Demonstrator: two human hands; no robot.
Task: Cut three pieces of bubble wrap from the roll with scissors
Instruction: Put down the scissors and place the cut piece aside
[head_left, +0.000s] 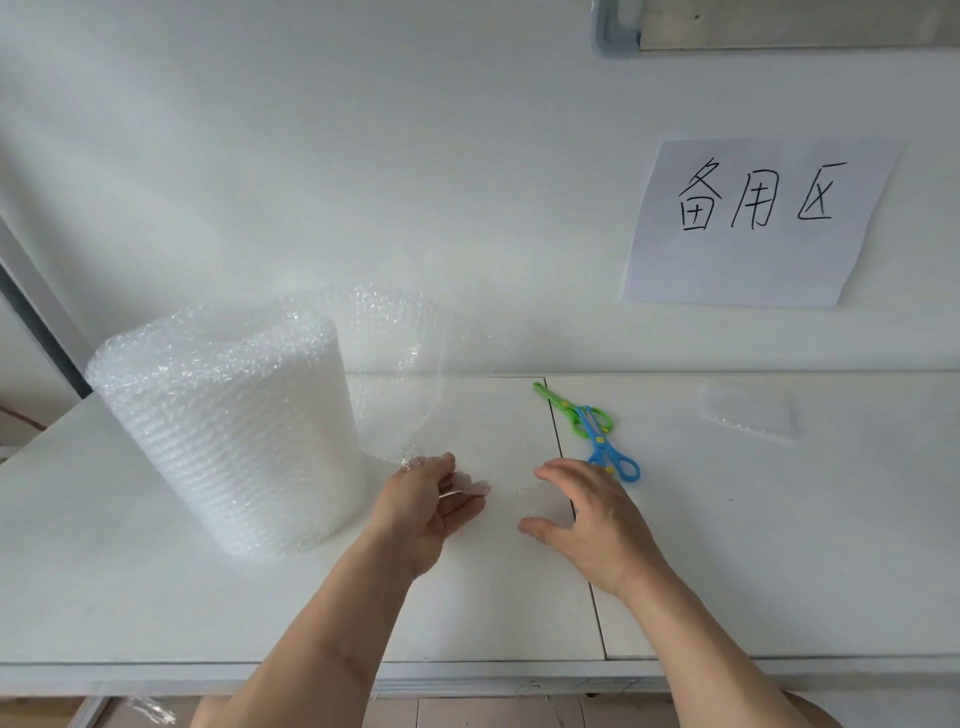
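Left hand (434, 501) pinched loose sheet (415, 395) edge, likely pulling length off roll (223, 431) standing just left of grip. Right hand (582, 514) spread, released, hovering beside. 2 scissors (597, 436) lay right, untouched. 1 cut piece (748, 410) far right.

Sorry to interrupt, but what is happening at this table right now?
A person is pulling the loose end off an upright bubble wrap roll. The left hand grips that end, while the right hand hovers open near the blue scissors and green scissors. One cut piece lies to the right.
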